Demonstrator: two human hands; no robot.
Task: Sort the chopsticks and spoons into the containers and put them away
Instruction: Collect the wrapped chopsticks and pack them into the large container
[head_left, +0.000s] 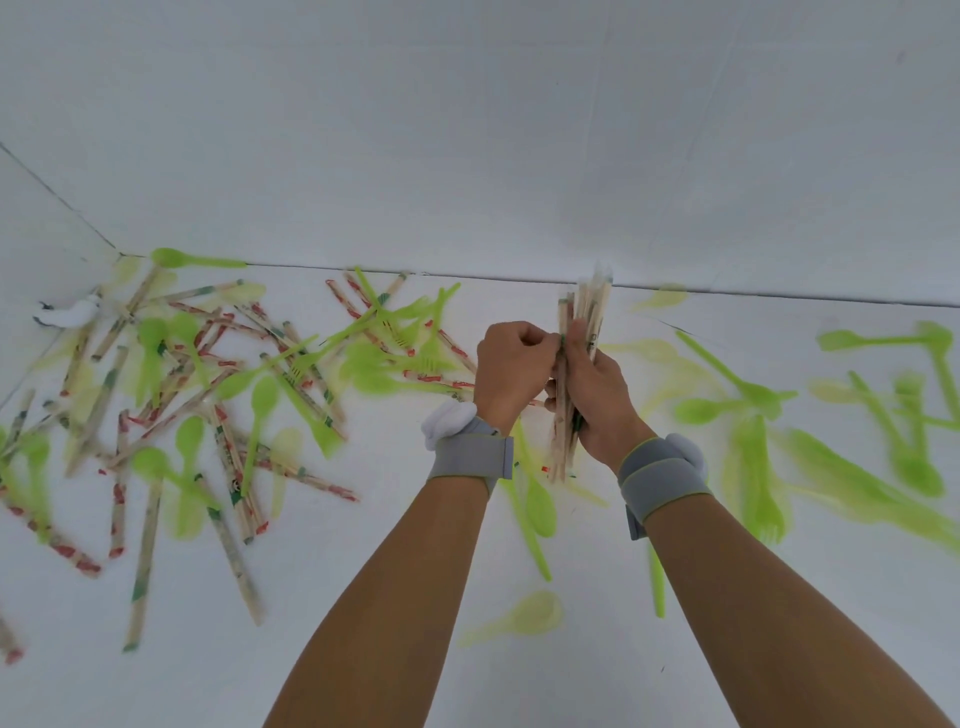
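My right hand (597, 395) grips an upright bundle of wrapped chopsticks (584, 312) above the white surface. My left hand (511, 371) is curled beside it and pinches the bundle's left edge at mid height. Several more wrapped chopsticks (228, 467) lie scattered with green plastic spoons (260, 405) and forks (400, 332) across the left half. A second spread of green spoons (914, 467) and forks lies on the right. No container shows in the head view.
A white wall (467, 130) rises behind the surface, meeting it along a dark seam. A small white crumpled object (70, 312) lies at the far left corner. Both wrists wear grey bands. Loose green spoons (524, 618) lie between and below my forearms.
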